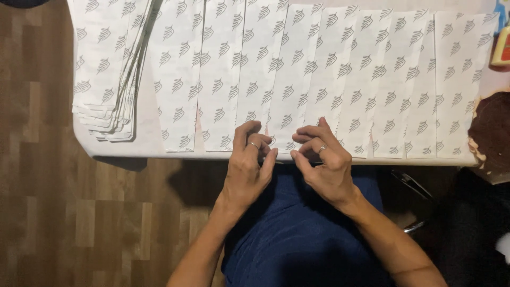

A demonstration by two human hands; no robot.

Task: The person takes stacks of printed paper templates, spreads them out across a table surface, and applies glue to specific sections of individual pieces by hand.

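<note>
Both hands, left hand (249, 159) and right hand (321, 159), pinch a patterned paper strip (289, 79).

Floor (64, 212): wood-look planks, mid-brown, mixed lighter and darker boards, running down left side and under seated person. Surface (146, 146): white, rounded near-left corner, front edge crossing frame left to right (casts dark shadow on floor just below). Light: even, from above, dim toward lower right. Metal chair part (411, 186) glints in dark area at right.
</note>
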